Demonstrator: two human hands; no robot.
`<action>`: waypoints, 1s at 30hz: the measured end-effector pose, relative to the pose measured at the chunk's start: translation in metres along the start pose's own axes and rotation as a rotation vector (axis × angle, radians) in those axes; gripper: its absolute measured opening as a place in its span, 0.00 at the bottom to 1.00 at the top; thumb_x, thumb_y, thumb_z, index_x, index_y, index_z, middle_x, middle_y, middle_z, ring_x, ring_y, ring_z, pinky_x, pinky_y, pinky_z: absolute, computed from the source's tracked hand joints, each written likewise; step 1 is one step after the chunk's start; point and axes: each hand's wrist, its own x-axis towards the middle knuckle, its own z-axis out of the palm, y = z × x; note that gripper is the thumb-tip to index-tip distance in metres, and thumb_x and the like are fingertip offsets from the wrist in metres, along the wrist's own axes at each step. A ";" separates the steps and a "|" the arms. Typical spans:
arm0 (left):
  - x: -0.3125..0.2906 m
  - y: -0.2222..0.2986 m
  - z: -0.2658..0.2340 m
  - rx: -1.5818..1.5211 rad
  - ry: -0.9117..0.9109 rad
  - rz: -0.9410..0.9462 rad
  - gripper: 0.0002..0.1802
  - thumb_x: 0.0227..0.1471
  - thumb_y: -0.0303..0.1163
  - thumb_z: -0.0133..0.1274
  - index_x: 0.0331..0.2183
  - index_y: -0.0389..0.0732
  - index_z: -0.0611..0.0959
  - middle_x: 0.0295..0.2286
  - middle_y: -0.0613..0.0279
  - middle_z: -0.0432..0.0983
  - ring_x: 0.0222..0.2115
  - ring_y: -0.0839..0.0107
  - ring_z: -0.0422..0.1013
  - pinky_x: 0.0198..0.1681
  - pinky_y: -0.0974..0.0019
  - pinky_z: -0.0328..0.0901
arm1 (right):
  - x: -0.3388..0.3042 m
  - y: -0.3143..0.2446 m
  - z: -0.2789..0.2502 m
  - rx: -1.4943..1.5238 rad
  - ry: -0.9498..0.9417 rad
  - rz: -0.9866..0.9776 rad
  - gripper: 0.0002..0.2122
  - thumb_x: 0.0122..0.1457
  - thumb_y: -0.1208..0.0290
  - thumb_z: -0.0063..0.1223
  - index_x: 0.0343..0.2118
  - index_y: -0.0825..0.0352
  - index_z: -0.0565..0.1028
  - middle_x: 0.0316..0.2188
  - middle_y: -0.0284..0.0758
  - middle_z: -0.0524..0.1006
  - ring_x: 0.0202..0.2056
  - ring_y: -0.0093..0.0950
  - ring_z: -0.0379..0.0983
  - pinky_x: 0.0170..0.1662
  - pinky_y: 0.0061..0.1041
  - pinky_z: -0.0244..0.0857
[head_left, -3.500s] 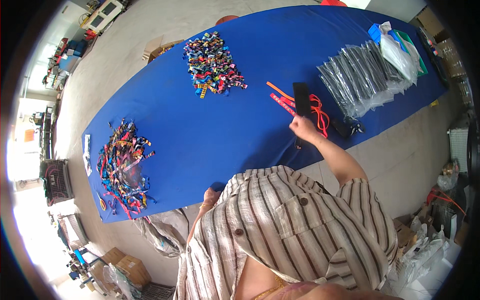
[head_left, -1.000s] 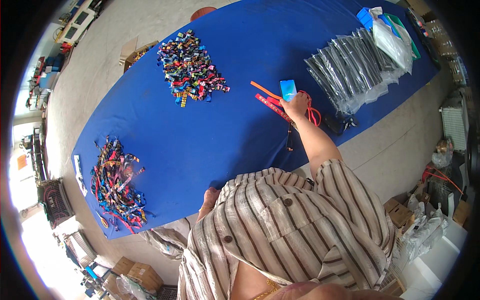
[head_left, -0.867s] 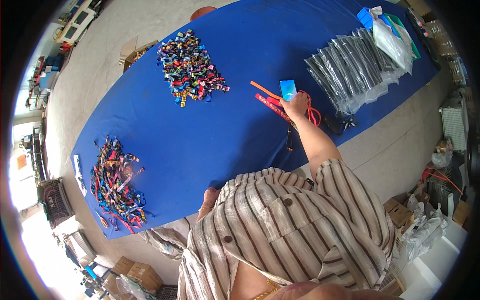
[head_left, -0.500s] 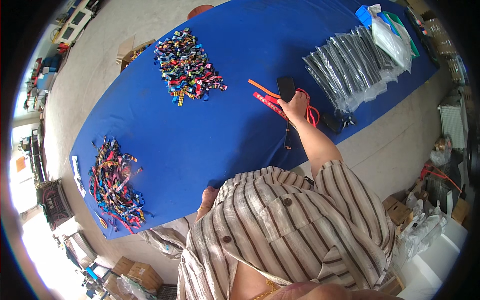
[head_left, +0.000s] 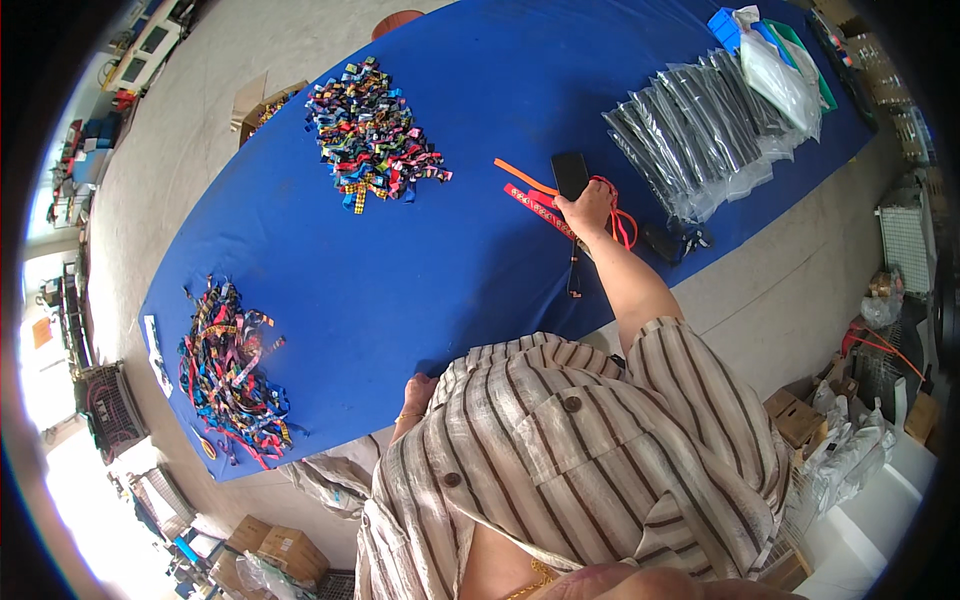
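Note:
My right hand (head_left: 588,212) is closed around the lower end of a black smartphone (head_left: 571,172), on the right half of the blue-covered table (head_left: 430,270). A thin dark cord (head_left: 573,272) hangs down from beside the phone. Under and around this hand lie an orange strap (head_left: 524,176) and a red patterned strap (head_left: 536,211), with red loops (head_left: 628,228) coming out on its right. My left hand (head_left: 418,392) rests at the table's near edge beside my striped shirt; its fingers are mostly hidden.
Colourful short fabric straps form a pile (head_left: 370,135) at the far left, with another tangled heap (head_left: 230,370) at the near left. Plastic-wrapped dark packages (head_left: 695,130) lie in a row at the right, beside a blue bin (head_left: 725,30). Cardboard boxes (head_left: 285,550) stand on the floor.

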 end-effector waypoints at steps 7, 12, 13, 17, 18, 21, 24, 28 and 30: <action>-0.004 -0.004 0.001 -0.005 -0.006 -0.035 0.24 0.43 0.49 0.55 0.32 0.36 0.84 0.32 0.44 0.80 0.38 0.50 0.76 0.44 0.55 0.69 | -0.003 -0.005 -0.001 -0.016 -0.009 -0.032 0.33 0.41 0.52 0.69 0.43 0.73 0.67 0.45 0.47 0.68 0.50 0.44 0.65 0.51 0.39 0.64; -0.015 0.019 -0.019 -0.028 -0.026 0.002 0.24 0.42 0.49 0.56 0.31 0.36 0.84 0.31 0.44 0.80 0.37 0.50 0.76 0.43 0.55 0.69 | -0.001 0.001 -0.006 -0.050 -0.014 0.000 0.34 0.41 0.53 0.69 0.44 0.73 0.66 0.46 0.47 0.68 0.50 0.43 0.65 0.51 0.39 0.64; -0.019 0.021 -0.022 -0.036 -0.028 0.002 0.24 0.42 0.49 0.56 0.31 0.36 0.84 0.31 0.44 0.80 0.37 0.50 0.76 0.43 0.55 0.69 | -0.001 0.000 -0.006 -0.054 -0.020 0.006 0.34 0.41 0.53 0.69 0.45 0.73 0.66 0.46 0.47 0.68 0.50 0.43 0.65 0.51 0.39 0.64; -0.028 0.027 -0.031 -0.070 -0.036 0.008 0.24 0.42 0.49 0.56 0.31 0.36 0.84 0.31 0.45 0.80 0.37 0.50 0.76 0.43 0.55 0.69 | -0.002 -0.001 -0.003 -0.055 -0.023 -0.003 0.35 0.42 0.52 0.69 0.45 0.74 0.66 0.46 0.47 0.67 0.50 0.43 0.65 0.51 0.39 0.64; -0.030 0.028 -0.032 -0.078 -0.038 0.011 0.24 0.42 0.50 0.56 0.31 0.36 0.84 0.31 0.45 0.80 0.37 0.50 0.76 0.43 0.55 0.69 | -0.002 -0.001 -0.002 -0.059 -0.020 -0.010 0.35 0.42 0.52 0.69 0.45 0.74 0.66 0.46 0.47 0.68 0.50 0.43 0.65 0.51 0.39 0.64; -0.033 0.031 -0.037 -0.103 -0.046 0.019 0.24 0.42 0.50 0.56 0.31 0.36 0.84 0.31 0.45 0.80 0.37 0.50 0.76 0.43 0.55 0.69 | -0.002 0.000 -0.001 -0.065 -0.014 -0.017 0.35 0.42 0.52 0.69 0.45 0.74 0.66 0.46 0.47 0.68 0.50 0.44 0.66 0.51 0.39 0.64; -0.034 0.032 -0.040 -0.128 -0.053 0.027 0.25 0.42 0.50 0.57 0.31 0.36 0.83 0.31 0.45 0.80 0.37 0.50 0.76 0.43 0.55 0.69 | -0.002 -0.002 -0.001 -0.074 -0.016 -0.018 0.35 0.42 0.52 0.68 0.45 0.74 0.66 0.46 0.47 0.68 0.50 0.43 0.66 0.51 0.39 0.64; -0.034 0.035 -0.047 -0.157 -0.064 0.047 0.25 0.41 0.50 0.57 0.31 0.36 0.83 0.31 0.45 0.80 0.37 0.50 0.76 0.43 0.55 0.69 | -0.001 -0.002 -0.006 -0.095 -0.014 0.005 0.35 0.43 0.51 0.67 0.45 0.74 0.66 0.46 0.46 0.68 0.50 0.43 0.66 0.51 0.39 0.64; -0.033 0.031 -0.048 -0.174 -0.065 0.050 0.25 0.41 0.50 0.57 0.31 0.36 0.83 0.31 0.45 0.80 0.37 0.50 0.76 0.43 0.55 0.69 | -0.001 -0.002 -0.003 -0.107 0.003 -0.008 0.35 0.43 0.51 0.67 0.45 0.75 0.66 0.46 0.46 0.68 0.50 0.42 0.66 0.51 0.38 0.65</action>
